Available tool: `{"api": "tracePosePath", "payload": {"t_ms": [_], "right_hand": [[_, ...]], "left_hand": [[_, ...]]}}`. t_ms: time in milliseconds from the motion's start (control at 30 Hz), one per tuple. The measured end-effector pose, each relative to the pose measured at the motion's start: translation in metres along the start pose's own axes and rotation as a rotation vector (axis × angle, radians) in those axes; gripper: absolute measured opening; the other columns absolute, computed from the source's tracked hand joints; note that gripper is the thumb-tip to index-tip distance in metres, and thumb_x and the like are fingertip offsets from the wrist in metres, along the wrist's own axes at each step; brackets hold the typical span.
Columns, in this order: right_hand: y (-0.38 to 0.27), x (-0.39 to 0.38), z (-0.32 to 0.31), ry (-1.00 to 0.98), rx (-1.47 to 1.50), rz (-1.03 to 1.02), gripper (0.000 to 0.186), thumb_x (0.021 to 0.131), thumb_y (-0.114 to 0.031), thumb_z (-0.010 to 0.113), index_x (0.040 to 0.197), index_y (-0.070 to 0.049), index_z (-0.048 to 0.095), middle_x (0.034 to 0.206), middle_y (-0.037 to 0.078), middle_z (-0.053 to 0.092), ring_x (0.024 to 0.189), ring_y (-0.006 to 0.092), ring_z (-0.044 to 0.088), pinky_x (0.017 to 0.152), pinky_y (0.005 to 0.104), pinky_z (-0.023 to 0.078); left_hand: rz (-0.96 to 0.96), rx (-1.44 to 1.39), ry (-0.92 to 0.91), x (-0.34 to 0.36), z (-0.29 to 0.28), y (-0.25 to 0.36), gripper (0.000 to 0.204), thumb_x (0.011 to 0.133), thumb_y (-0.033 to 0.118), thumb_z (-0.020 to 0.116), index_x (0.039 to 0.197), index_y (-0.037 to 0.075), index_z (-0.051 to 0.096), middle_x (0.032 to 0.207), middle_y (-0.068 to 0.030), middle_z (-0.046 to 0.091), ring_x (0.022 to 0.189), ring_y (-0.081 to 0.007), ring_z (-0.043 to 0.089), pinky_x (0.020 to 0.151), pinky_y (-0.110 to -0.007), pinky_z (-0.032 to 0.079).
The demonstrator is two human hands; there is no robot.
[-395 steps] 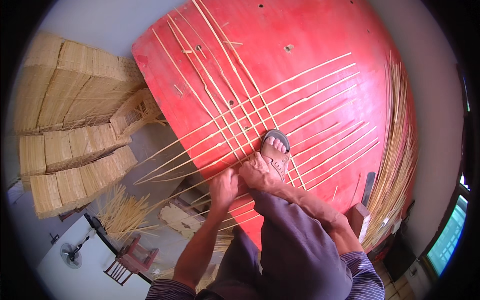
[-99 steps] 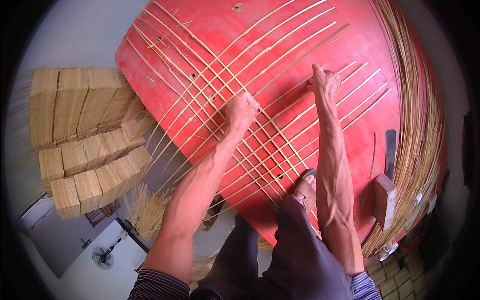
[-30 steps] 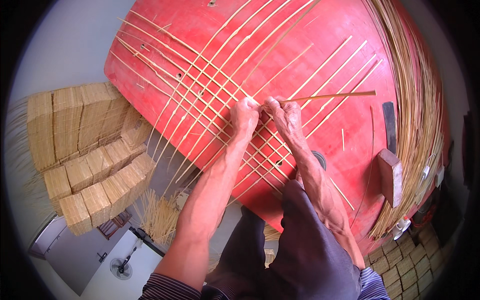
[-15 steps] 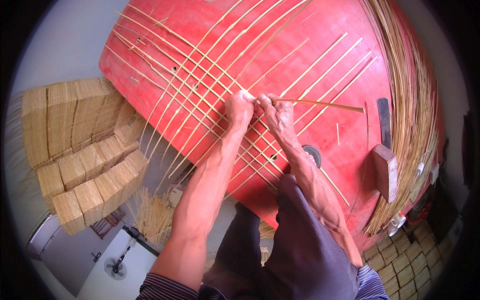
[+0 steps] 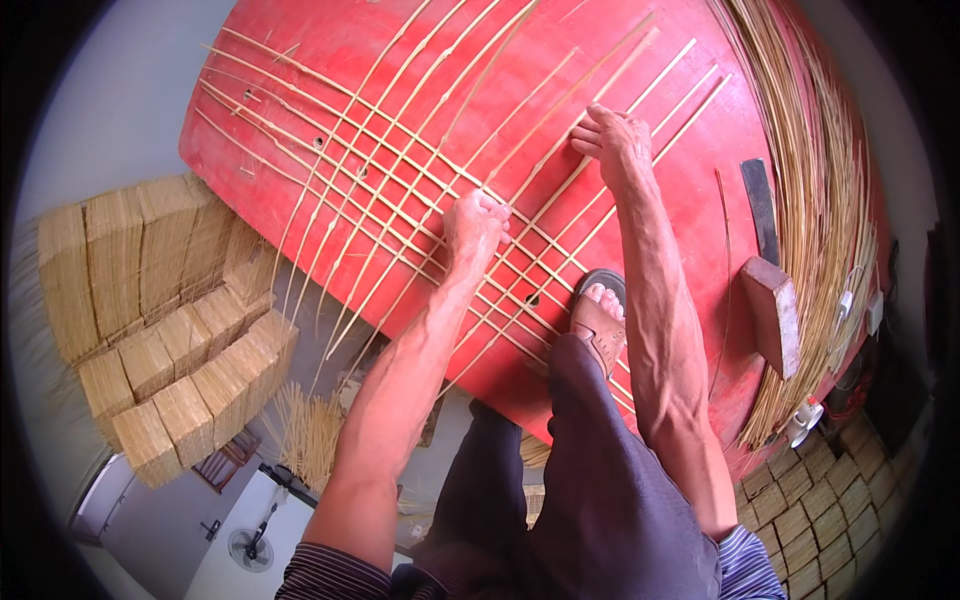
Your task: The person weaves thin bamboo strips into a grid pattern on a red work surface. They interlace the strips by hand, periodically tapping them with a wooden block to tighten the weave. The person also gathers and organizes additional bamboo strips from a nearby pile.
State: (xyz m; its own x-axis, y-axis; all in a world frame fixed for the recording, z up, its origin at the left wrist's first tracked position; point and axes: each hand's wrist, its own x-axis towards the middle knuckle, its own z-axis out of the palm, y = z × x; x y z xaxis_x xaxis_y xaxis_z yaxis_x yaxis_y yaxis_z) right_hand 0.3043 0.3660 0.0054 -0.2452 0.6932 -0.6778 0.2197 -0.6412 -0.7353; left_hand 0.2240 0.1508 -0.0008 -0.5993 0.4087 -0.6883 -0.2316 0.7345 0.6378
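Observation:
Pale bamboo strips (image 5: 385, 172) cross one another in an open lattice on a large red board (image 5: 330, 60). My left hand (image 5: 475, 228) is closed at the lattice's upper right side, its fingers pinching a strip where several cross. Farther up and to the right, my right hand (image 5: 615, 140) reaches over the long uncrossed ends of the strips. Its fingers are loosely curved and somewhat apart, with their tips just above or against a strip; I see nothing clearly gripped in them.
My sandalled foot (image 5: 602, 320) rests on the board. To the right lie a dark flat blade (image 5: 760, 210), a wooden block (image 5: 772, 317) and a thick bundle of long strips (image 5: 815, 180). Stacked woven bundles (image 5: 165, 330) stand at left, a fan (image 5: 250, 548) beyond.
My right hand has moved up and right, away from my left hand. The brown strip no longer sticks out rightward from my hands. My left hand has shifted slightly down; the view has tilted a little.

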Motion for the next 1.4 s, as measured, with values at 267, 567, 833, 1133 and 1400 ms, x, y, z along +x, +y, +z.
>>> {"api": "tracePosePath", "payload": {"t_ms": [267, 567, 833, 1133, 1400], "right_hand": [[0.008, -0.005, 0.007, -0.032, 0.165, 0.102, 0.024, 0.091, -0.014, 0.067, 0.105, 0.004, 0.062, 0.080, 0.003, 0.059, 0.064, 0.0138, 0.059, 0.063, 0.0324, 0.059], [0.022, -0.014, 0.005, -0.183, -0.038, 0.106, 0.029, 0.090, -0.017, 0.072, 0.106, 0.006, 0.065, 0.082, 0.011, 0.066, 0.070, 0.0210, 0.065, 0.066, 0.0363, 0.060], [0.080, -0.071, 0.017, -0.269, -0.304, -0.186, 0.032, 0.095, -0.025, 0.060, 0.088, 0.004, 0.072, 0.069, 0.011, 0.069, 0.064, 0.0155, 0.063, 0.064, 0.0335, 0.052], [0.085, -0.089, 0.018, -0.244, -0.280, -0.277, 0.028, 0.097, -0.022, 0.059, 0.094, 0.003, 0.072, 0.073, 0.011, 0.070, 0.069, 0.0157, 0.063, 0.067, 0.0341, 0.051], [0.030, -0.034, -0.030, 0.152, -0.290, -0.237, 0.032, 0.090, -0.021, 0.066, 0.107, 0.007, 0.068, 0.079, 0.011, 0.070, 0.070, 0.0188, 0.068, 0.066, 0.0332, 0.055]], "left_hand": [[-0.064, -0.029, 0.000, 0.004, 0.003, 0.000, 0.018, 0.090, 0.015, 0.070, 0.088, -0.002, 0.064, 0.073, -0.0094, 0.069, 0.056, -0.0139, 0.065, 0.052, -0.028, 0.052], [-0.038, 0.000, 0.079, -0.002, 0.013, 0.012, 0.012, 0.087, 0.004, 0.070, 0.080, -0.003, 0.064, 0.072, -0.0136, 0.070, 0.054, -0.0173, 0.067, 0.049, -0.030, 0.056], [0.020, 0.152, 0.163, 0.014, 0.015, -0.010, 0.016, 0.081, 0.014, 0.075, 0.077, 0.000, 0.070, 0.073, -0.0160, 0.071, 0.070, -0.0277, 0.071, 0.068, -0.042, 0.054], [0.036, 0.144, 0.143, 0.013, 0.012, -0.009, 0.020, 0.083, 0.017, 0.077, 0.077, 0.000, 0.069, 0.071, -0.0144, 0.071, 0.064, -0.0248, 0.069, 0.064, -0.040, 0.054], [0.020, 0.039, -0.018, -0.019, 0.012, 0.007, 0.019, 0.088, 0.017, 0.071, 0.085, -0.001, 0.065, 0.071, -0.0091, 0.070, 0.057, -0.0156, 0.068, 0.055, -0.030, 0.054]]}}
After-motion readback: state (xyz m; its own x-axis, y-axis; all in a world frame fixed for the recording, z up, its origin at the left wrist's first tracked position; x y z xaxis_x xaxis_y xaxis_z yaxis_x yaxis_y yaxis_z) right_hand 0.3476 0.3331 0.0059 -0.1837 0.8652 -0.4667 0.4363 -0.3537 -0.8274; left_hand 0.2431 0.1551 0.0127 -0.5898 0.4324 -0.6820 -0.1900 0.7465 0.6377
